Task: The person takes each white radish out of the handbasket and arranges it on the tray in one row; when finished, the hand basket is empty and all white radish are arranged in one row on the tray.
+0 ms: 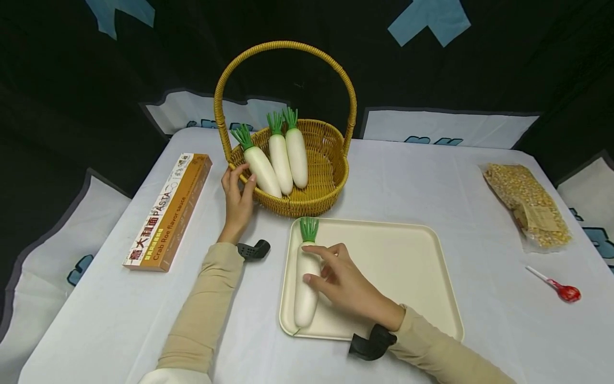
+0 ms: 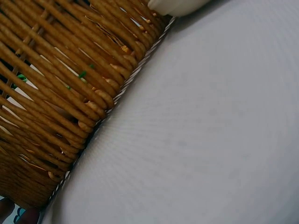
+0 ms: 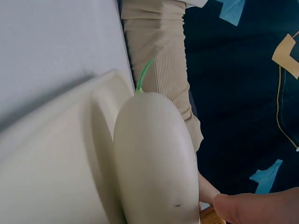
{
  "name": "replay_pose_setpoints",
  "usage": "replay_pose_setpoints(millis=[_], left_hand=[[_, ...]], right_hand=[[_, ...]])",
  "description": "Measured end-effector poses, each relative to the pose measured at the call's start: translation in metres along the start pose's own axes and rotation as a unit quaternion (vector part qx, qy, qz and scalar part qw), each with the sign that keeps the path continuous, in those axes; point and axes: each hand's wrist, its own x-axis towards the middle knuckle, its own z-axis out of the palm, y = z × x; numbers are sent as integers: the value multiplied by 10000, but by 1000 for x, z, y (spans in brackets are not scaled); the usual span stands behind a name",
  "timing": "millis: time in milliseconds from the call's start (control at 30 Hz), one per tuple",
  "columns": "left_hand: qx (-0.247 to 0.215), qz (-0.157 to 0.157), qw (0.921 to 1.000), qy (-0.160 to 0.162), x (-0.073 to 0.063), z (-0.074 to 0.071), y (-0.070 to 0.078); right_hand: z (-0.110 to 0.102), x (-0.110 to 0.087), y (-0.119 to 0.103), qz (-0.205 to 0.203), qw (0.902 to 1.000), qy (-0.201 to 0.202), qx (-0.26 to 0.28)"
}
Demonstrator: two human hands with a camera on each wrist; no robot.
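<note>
A yellow-brown wicker basket (image 1: 314, 200) with a tall hoop handle holds three white radishes (image 1: 280, 164) with green tops. My left hand (image 1: 238, 200) grips the basket's left front rim, fingers at the edge beside the nearest radish. In the left wrist view, fingertips (image 2: 29, 216) show at the woven side. Another white radish (image 1: 306, 298) lies lengthwise along the left side of a cream tray (image 1: 398, 266), its green top towards the basket. Over this radish is my right hand (image 1: 347, 280), thumb and index finger spread apart. The right wrist view shows a gap between thumb (image 3: 257, 206) and radish.
On the left lies a long orange-and-white pasta box (image 1: 168, 213). To the right are a clear bag of yellow corn kernels (image 1: 525, 202) and a red lollipop (image 1: 568, 293). A white cloth (image 1: 384, 176) covers the table, and a dark curtain hangs behind it.
</note>
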Motion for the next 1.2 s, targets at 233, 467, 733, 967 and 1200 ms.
replay_pose_setpoints(millis=[233, 467, 733, 967, 1200], left_hand=[[24, -16, 10000, -15, 0, 0, 0], [-8, 56, 10000, 29, 0, 0, -1], [59, -27, 10000, 0, 0, 0, 0], [5, 26, 10000, -9, 0, 1, 1], [36, -37, 10000, -30, -1, 0, 1]], right_hand=[[-3, 1, 3, 266, 9995, 145, -5], [-5, -1, 5, 670, 9977, 61, 74], [-2, -1, 9, 898, 9941, -220, 571], [2, 0, 8, 868, 9900, -456, 1017], [9, 0, 6, 931, 9900, -441, 959]])
